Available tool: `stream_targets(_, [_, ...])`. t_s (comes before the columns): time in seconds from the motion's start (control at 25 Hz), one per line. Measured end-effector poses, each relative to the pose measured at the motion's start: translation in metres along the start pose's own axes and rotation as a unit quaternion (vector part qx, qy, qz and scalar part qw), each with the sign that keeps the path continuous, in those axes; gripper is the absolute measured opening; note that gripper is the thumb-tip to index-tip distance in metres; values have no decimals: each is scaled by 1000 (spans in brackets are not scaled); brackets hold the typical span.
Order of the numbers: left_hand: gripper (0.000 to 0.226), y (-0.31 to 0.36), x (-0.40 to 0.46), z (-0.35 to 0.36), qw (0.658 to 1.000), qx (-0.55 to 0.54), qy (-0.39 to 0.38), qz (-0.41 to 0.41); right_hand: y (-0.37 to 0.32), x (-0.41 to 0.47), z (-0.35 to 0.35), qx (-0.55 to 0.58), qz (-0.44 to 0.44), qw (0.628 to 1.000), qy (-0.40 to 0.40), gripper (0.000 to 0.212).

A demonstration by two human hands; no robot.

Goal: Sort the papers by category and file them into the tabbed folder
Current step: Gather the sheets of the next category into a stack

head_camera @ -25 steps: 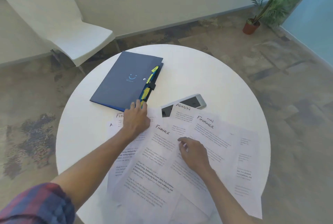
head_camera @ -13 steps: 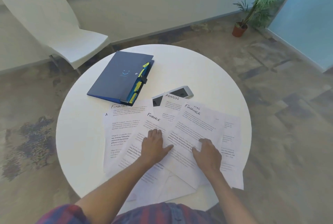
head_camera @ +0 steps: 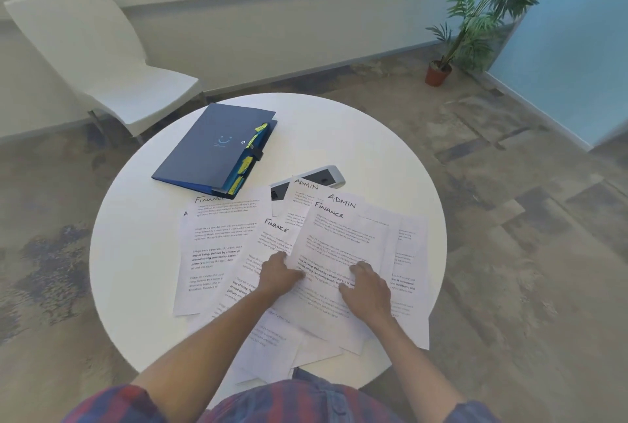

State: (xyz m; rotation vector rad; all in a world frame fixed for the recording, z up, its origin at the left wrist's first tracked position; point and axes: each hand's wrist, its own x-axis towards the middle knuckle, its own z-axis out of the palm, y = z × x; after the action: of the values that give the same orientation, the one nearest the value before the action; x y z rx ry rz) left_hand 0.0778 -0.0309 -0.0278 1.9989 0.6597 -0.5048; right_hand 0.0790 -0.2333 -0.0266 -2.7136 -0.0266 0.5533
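head view: a round white bench (head_camera: 136,252) carries a loose spread of printed papers (head_camera: 217,252) across its near half, overlapping one another. handwritten headings show at their tops: "finance" on the leftmost sheet, "finance" on a middle sheet, "finance" on the top sheet (head_camera: 343,242) toward the right, and "admin" on two sheets tucked behind it.

the left hand (head_camera: 277,278) sits at the left edge of the top finance sheet, fingers curled, thumb lying on the sheet's face; the edge rises slightly over the fingers, so it seems to pinch that edge. the right hand (head_camera: 367,290) lies palm down on the same sheet, fingers spread and resting flat on the print, thumb pointing left.

the tabbed folder (head_camera: 210,147), dark blue, lies closed on the far left part of the bench, apart from both hands, with yellow tabs (head_camera: 246,164) along its right edge; its near corner touches or just overlaps the leftmost finance sheet. a phone (head_camera: 326,175) lies partly beneath the admin sheets.

a white chair (head_camera: 102,59) stands beyond the bench on the left, and a potted plant (head_camera: 475,14) in the far right corner.
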Motion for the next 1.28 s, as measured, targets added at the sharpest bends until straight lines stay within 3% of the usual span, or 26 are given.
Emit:
stream_targets(0.08, [32,1,-6,-4,997,20,-71,17,4,1,-4,8,-8,1000,-20,52])
stream_targets(0.2, [22,4,-25,-9,993,7,-101,68,11,-2,-10,74,-10,997,-30,55])
stream_targets(0.4, [18,-3,-47,-25,970,-200,-116,71,25,-17,-16,183,72,974,112,65])
stream_targets(0.48, [20,-7,-51,-28,960,-244,-126,52,24,-17,-20,403,111,906,62,64])
stream_targets(0.56, [22,-8,-55,-29,956,-257,-139,41,24,-15,-24,563,110,819,2,39])
stream_targets(0.64, [20,-9,-57,-33,955,-261,-132,41,24,-15,-26,580,101,808,1,28])
stream_targets(0.72, [30,-16,-53,-38,976,-206,-50,57,27,-15,-25,578,94,811,12,29])
stream_targets(0.8, [55,-35,-38,-44,993,2,108,54,32,-17,-24,579,92,810,23,31])
stream_targets(0.84, [71,-47,-32,-47,978,126,162,34,34,-18,-23,582,95,807,28,31])
stream_targets(0.92, [102,-69,-24,-52,950,261,169,-19,39,-21,-21,582,100,807,29,31])
stream_targets(1.04, [119,-82,-19,-57,945,294,138,-40,42,-29,-19,580,101,808,18,33])
stream_targets(1.16, [106,-78,-17,-60,938,307,155,-31,41,-34,-19,579,96,809,16,31])
stream_targets(1.28, [85,-72,-16,-60,956,248,158,-10,36,-37,-20,583,93,807,15,28])
